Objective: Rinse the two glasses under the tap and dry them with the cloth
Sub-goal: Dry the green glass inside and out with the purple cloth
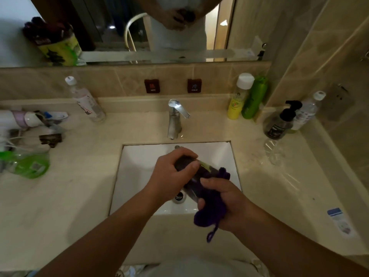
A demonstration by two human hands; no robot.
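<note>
Over the white sink [139, 160] I hold a dark glass [201, 169] lying on its side, with a pale label on it. My left hand [169, 176] grips its far end. My right hand [225, 198] presses a purple cloth [209, 208] around its near end, and a loop of the cloth hangs below. A second, clear glass [273, 150] stands on the counter to the right of the sink. The chrome tap [175, 118] stands behind the sink and no water runs from it.
Bottles stand at the back right: yellow [237, 100], green [254, 98], a dark pump bottle [279, 122] and a clear one [307, 110]. At the left are a water bottle [85, 100], a green bottle [28, 164] and a hair dryer [22, 118]. A mirror [139, 27] is above.
</note>
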